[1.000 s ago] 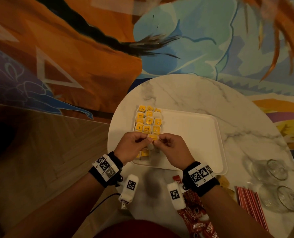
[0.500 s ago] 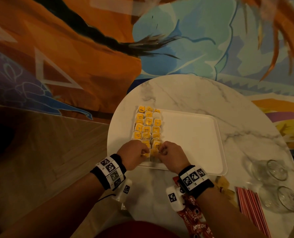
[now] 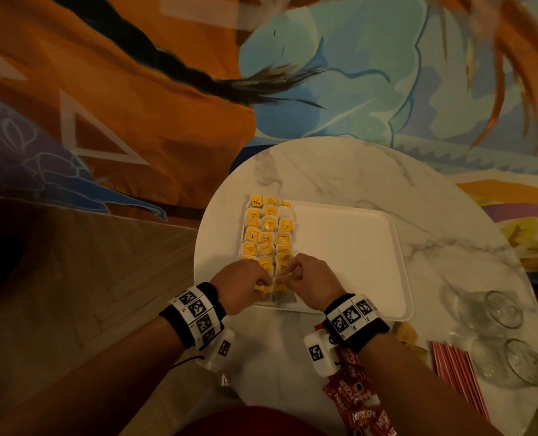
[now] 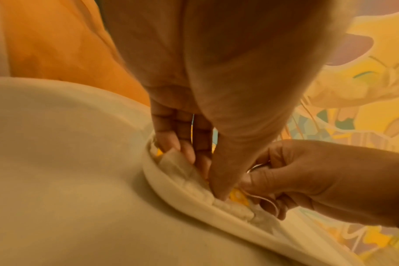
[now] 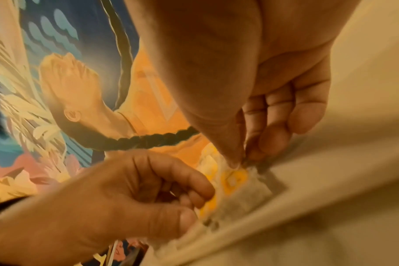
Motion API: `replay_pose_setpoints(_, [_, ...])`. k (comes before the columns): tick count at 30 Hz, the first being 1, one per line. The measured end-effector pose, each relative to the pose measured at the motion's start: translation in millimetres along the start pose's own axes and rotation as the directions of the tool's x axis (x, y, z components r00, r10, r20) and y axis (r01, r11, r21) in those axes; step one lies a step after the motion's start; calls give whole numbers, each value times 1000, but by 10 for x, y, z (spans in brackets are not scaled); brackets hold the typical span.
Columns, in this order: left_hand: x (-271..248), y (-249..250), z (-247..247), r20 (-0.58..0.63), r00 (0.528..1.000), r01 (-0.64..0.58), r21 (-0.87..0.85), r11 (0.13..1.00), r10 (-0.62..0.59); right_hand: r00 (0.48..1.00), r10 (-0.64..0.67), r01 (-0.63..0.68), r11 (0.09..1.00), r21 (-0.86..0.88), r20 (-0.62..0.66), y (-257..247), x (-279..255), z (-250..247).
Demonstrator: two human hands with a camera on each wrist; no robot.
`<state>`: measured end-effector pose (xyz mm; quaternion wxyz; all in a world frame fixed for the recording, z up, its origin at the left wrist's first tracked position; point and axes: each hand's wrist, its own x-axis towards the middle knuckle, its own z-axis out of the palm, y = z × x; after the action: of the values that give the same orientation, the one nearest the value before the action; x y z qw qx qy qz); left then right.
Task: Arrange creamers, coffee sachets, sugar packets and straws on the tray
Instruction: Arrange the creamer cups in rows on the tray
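Both hands were down at the near-left corner of the white tray (image 3: 349,247), working the last spot in that yellow grid. The left hand (image 3: 242,286) had its fingers curled, thumb and fingertips pinching one edge of a tea bag (image 3: 278,283); the right hand (image 3: 311,281) was pinching the other side of what looked like the same bag, though the wrist views were blurry enough that it might've been a neighbouring one. So the bag sat right between the two hands, basically equal reach for either, touching the tray's near rim.

The rows of yellow packets (image 3: 269,229) ran straight away from the person along the tray's left edge, so I'd guess the bag needed squaring to that line and pressing flat at the near end.

The red coffee sachets (image 3: 360,407) were on the table under the right forearm and the red straws (image 3: 456,376) off to the right, both not yet on the tray, so the right hand was nearer for those.
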<state>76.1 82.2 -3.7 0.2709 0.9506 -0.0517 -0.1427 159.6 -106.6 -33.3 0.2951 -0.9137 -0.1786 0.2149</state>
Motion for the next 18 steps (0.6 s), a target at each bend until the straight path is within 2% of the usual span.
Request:
replay_pose_setpoints(10, [-8,-65,10,-22,1000,-6,-83,997,4,999,25,-24,999,-27,43,-43,76,-32])
replay_pose_setpoints(18, [-76,111,-11,-76,993,-100,-186,977,87,998,-52,53,998,42,-25,-121,-190,-419])
